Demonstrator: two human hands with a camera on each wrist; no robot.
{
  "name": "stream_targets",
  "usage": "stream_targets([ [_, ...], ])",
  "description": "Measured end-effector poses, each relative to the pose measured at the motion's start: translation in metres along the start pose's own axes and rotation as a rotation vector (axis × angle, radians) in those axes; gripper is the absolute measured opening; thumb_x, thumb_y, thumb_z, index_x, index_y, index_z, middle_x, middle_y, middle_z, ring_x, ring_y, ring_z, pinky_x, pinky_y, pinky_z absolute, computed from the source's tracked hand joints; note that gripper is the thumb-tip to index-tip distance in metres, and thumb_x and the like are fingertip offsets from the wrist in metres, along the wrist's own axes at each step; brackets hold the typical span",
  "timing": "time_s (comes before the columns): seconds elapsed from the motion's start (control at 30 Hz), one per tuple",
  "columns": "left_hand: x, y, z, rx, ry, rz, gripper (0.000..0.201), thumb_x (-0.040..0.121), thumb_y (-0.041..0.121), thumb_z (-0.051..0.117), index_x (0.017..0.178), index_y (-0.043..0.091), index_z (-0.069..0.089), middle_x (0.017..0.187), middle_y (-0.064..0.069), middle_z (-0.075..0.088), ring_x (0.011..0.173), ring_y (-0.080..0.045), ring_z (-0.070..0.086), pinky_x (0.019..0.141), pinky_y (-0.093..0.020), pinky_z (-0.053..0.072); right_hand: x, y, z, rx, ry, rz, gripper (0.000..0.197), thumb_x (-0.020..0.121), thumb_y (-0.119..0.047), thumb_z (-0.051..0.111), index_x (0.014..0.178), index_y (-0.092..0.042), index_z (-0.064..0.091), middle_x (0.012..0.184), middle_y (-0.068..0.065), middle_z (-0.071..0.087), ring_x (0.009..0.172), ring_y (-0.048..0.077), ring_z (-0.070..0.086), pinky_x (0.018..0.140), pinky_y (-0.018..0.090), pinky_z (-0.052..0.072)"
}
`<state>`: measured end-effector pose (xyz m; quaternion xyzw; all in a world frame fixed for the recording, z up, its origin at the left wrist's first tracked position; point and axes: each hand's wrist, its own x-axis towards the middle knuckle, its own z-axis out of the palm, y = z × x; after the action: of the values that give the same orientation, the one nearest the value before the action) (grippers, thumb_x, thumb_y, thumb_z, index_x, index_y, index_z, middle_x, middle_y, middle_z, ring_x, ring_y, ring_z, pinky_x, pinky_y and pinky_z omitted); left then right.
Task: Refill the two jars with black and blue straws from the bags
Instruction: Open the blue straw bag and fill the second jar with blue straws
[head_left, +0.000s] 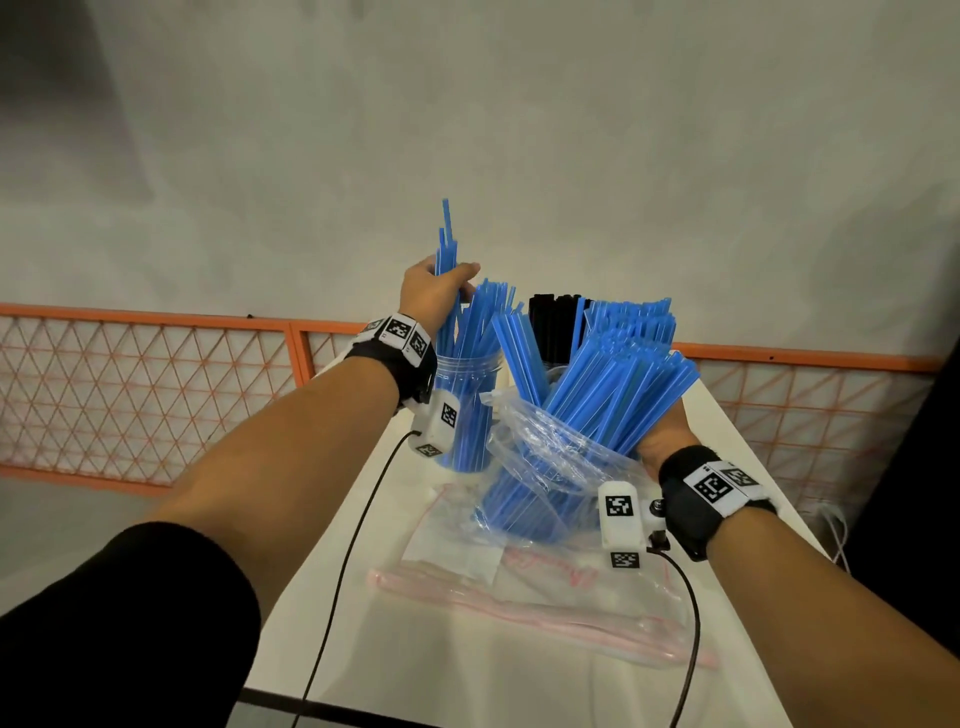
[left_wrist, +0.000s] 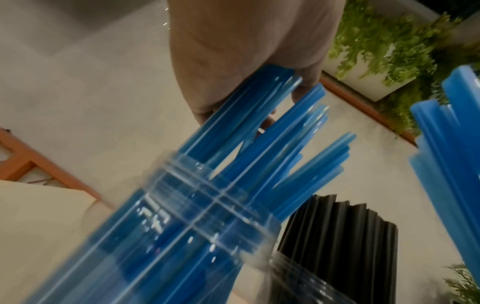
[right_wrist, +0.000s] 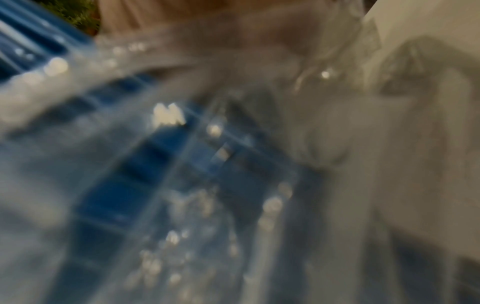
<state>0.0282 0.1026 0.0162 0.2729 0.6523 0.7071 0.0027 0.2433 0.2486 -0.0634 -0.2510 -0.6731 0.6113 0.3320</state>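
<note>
My left hand (head_left: 436, 291) grips a small bunch of blue straws (head_left: 445, 244) whose lower ends stand inside a clear jar (head_left: 467, 410) that holds more blue straws. In the left wrist view the same jar (left_wrist: 197, 218) and the gripped bunch (left_wrist: 241, 115) fill the middle. Behind stands a second jar of black straws (head_left: 553, 327), also seen in the left wrist view (left_wrist: 340, 242). My right hand (head_left: 662, 441) holds a clear plastic bag (head_left: 550, 467) with a thick bundle of blue straws (head_left: 618, 384) sticking out of it. The right wrist view is a blur of plastic bag (right_wrist: 233, 154) and blue.
An empty zip bag with a pink seal (head_left: 519, 597) lies flat on the white table (head_left: 415, 675) in front of me. Wrist camera cables cross the table. An orange mesh railing (head_left: 145, 395) runs behind the table, and potted greenery (left_wrist: 384, 51) shows beyond it.
</note>
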Motion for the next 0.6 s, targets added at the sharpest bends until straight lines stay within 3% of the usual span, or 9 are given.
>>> stream_targets([
  [0.07, 0.003, 0.006, 0.001, 0.034, 0.021, 0.06, 0.021, 0.084, 0.017, 0.073, 0.077, 0.018, 0.053, 0.064, -0.002, 0.066, 0.057, -0.014, 0.06, 0.06, -0.025, 0.051, 0.0, 0.0, 0.0, 0.032, -0.005, 0.006, 0.03, 0.099, -0.01, 0.044, 0.07, -0.014, 0.046, 0.067, 0.005, 0.052, 0.057, 0.016, 0.051, 0.037, 0.014, 0.046],
  [0.2, 0.007, 0.004, 0.0, 0.285, -0.016, 0.137, 0.016, 0.088, 0.016, 0.068, 0.078, 0.013, 0.057, 0.074, -0.003, 0.065, 0.07, -0.017, 0.06, 0.076, -0.034, 0.053, -0.002, -0.001, 0.0, 0.063, 0.001, 0.029, 0.03, 0.1, -0.011, 0.041, 0.071, -0.014, 0.046, 0.069, 0.005, 0.052, 0.058, 0.015, 0.05, 0.037, 0.014, 0.046],
  [0.27, 0.007, 0.006, 0.0, 0.363, 0.024, 0.242, 0.008, 0.09, 0.019, 0.065, 0.094, 0.015, 0.06, 0.08, 0.003, 0.062, 0.07, -0.011, 0.059, 0.073, -0.03, 0.054, -0.003, -0.001, 0.001, 0.103, 0.008, 0.023, 0.031, 0.1, -0.011, 0.042, 0.07, -0.014, 0.047, 0.068, 0.005, 0.052, 0.058, 0.016, 0.051, 0.038, 0.015, 0.048],
  [0.33, 0.006, 0.017, 0.0, 0.361, 0.06, 0.378, 0.029, 0.089, 0.022, 0.066, 0.115, 0.025, 0.053, 0.088, 0.008, 0.06, 0.067, 0.0, 0.058, 0.063, -0.019, 0.051, -0.003, -0.002, 0.001, 0.138, 0.013, 0.017, 0.031, 0.1, -0.011, 0.042, 0.069, -0.014, 0.046, 0.066, 0.005, 0.052, 0.056, 0.016, 0.051, 0.038, 0.016, 0.047],
  [0.4, 0.006, 0.028, 0.001, 0.393, 0.039, 0.479, 0.045, 0.089, 0.021, 0.064, 0.128, 0.034, 0.046, 0.095, 0.006, 0.06, 0.066, 0.001, 0.059, 0.063, -0.015, 0.051, -0.002, -0.002, 0.001, 0.115, 0.01, 0.01, 0.031, 0.099, -0.009, 0.043, 0.069, -0.013, 0.046, 0.066, 0.005, 0.051, 0.055, 0.015, 0.05, 0.037, 0.014, 0.046],
  [0.47, 0.01, 0.031, 0.002, 0.51, -0.029, 0.487, 0.046, 0.09, 0.015, 0.059, 0.133, 0.03, 0.05, 0.094, 0.003, 0.063, 0.068, -0.011, 0.061, 0.069, -0.027, 0.056, -0.003, -0.001, 0.001, 0.071, 0.006, 0.0, 0.03, 0.099, -0.009, 0.044, 0.069, -0.013, 0.047, 0.066, 0.005, 0.052, 0.055, 0.014, 0.05, 0.037, 0.013, 0.046],
  [0.53, 0.011, 0.03, 0.003, 0.662, -0.104, 0.433, 0.04, 0.092, 0.008, 0.052, 0.129, 0.023, 0.06, 0.09, -0.005, 0.068, 0.067, -0.023, 0.062, 0.071, -0.038, 0.059, -0.002, 0.001, 0.001, 0.129, 0.008, 0.001, 0.03, 0.099, -0.012, 0.045, 0.069, -0.014, 0.049, 0.065, 0.004, 0.054, 0.055, 0.015, 0.053, 0.041, 0.017, 0.049],
  [0.6, 0.01, 0.028, 0.004, 0.733, -0.112, 0.447, 0.036, 0.093, 0.006, 0.048, 0.122, 0.019, 0.065, 0.097, -0.008, 0.069, 0.071, -0.022, 0.061, 0.076, -0.042, 0.058, -0.001, 0.002, 0.001, 0.183, 0.006, 0.014, 0.03, 0.099, -0.014, 0.046, 0.069, -0.015, 0.05, 0.065, 0.004, 0.056, 0.055, 0.015, 0.055, 0.044, 0.021, 0.051],
])
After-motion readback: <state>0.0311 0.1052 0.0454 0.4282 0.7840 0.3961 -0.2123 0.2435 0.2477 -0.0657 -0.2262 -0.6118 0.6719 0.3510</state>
